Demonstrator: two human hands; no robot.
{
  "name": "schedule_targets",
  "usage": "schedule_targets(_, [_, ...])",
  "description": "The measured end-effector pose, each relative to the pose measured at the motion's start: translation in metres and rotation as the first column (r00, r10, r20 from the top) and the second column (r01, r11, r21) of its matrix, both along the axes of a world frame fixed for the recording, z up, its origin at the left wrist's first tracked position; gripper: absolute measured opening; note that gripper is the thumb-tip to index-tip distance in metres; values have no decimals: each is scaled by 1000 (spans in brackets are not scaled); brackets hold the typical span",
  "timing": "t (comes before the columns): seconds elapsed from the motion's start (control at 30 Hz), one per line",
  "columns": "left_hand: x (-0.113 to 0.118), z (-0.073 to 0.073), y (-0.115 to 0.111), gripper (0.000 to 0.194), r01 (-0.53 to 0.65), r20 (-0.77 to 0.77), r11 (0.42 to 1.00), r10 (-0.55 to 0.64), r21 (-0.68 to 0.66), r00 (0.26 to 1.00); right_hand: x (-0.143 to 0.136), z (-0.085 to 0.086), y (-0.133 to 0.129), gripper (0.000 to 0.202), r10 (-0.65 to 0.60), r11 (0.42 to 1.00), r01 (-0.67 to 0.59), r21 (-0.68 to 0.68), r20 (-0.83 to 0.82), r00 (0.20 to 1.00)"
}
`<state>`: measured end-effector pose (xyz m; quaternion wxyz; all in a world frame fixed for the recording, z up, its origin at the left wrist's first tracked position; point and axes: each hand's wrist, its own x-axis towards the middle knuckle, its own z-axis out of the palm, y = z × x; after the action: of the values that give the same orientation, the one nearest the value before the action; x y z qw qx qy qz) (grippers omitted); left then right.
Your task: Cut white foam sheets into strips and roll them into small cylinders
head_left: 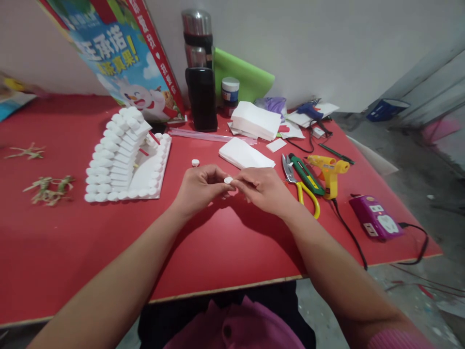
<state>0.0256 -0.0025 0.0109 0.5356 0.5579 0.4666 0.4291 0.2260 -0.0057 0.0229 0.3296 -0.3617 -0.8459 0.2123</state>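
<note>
Between the fingertips of my left hand [203, 188] and my right hand [262, 190] is a small white foam piece [228, 180]. Both hands pinch it over the red table, one from each side. Just beyond my left hand lies a similar small white foam piece [195, 163]. To the left stands a white foam model [119, 160] with stepped slabs and rounded lumps along its edges. A stack of white sheets [246, 153] lies right behind my hands.
Right of my hands are yellow-handled shears [308, 198], a green cutter [307, 175], a yellow glue gun [330, 175] and a purple power socket [378, 218] with cords. Behind stand a black phone [202, 99], a flask [196, 29] and a printed bag [127, 58]. Dried straw figures [49, 190] lie left.
</note>
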Motion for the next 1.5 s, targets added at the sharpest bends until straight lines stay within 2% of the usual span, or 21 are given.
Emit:
schedule_targets(0.13, [4,3,-3,20,8,37,1000,-7,-25,999,-1,-3,2,30,-81,997,80,16,44,996])
schedule_targets(0.23, [6,5,-3,23,39,91,999,-38,-10,995,0,-4,4,28,-131,991,131,22,6,991])
schedule_targets(0.43, [-2,5,2,30,159,165,986,-150,-43,975,3,3,3,22,-47,997,37,-68,-162,986])
schedule_targets(0.57, [-6,2,6,30,232,181,972,-222,-34,958,0,3,0,25,-42,995,25,-96,-180,983])
schedule_targets(0.8, [-3,2,5,33,166,139,986,-165,5,976,-2,-2,1,25,-141,982,116,-147,-173,975])
schedule_targets(1.1, [0,-1,1,21,62,128,993,-75,98,989,-2,-1,0,21,-128,985,106,-138,-160,979])
schedule_targets(1.2, [4,-2,-2,16,21,134,993,-37,118,990,-4,-1,-2,21,-154,987,148,-66,-103,983])
schedule_targets(1.37, [12,-5,-7,9,-74,151,983,48,171,987,-9,-8,-7,18,-218,964,211,162,28,975])
schedule_targets(1.5, [13,-5,-8,9,-116,158,976,86,187,984,-10,-11,-7,18,-196,965,177,196,81,977])
